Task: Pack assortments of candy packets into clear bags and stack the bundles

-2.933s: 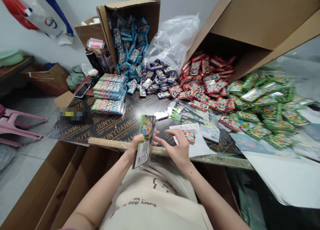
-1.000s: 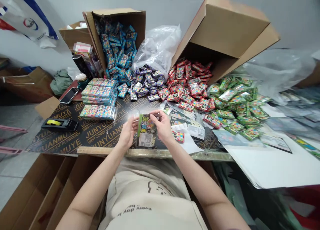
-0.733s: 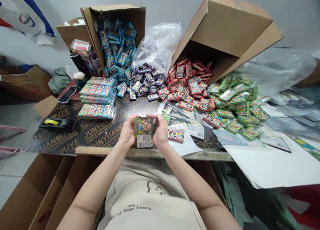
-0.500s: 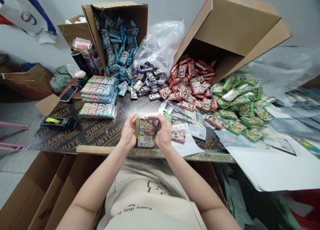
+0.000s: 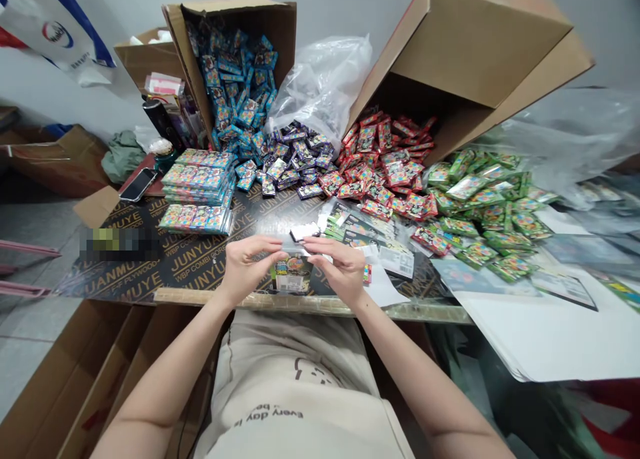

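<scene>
A clear bag with a dark and green printed card (image 5: 293,272) inside lies at the table's front edge, between my hands. My left hand (image 5: 253,262) pinches the left side of the bag's top edge between thumb and fingers. On the right, my right hand (image 5: 340,262) has its thumb and fingers at the other side of that top edge. Just beyond the fingertips is a small white and black piece (image 5: 305,231). More printed cards (image 5: 350,222) lie to the right, beside a white sheet (image 5: 387,282).
Blue packets (image 5: 240,79) fill an open box at the back left. Purple (image 5: 295,156), red (image 5: 385,152) and green packets (image 5: 485,192) lie in heaps across the back. Stacked packs (image 5: 197,186) and a phone (image 5: 139,184) are on the left. A large box (image 5: 465,46) leans over the red heap.
Both hands have moved apart and up from the card's sides to the bag's top edge. The white and black piece now shows beyond the fingers.
</scene>
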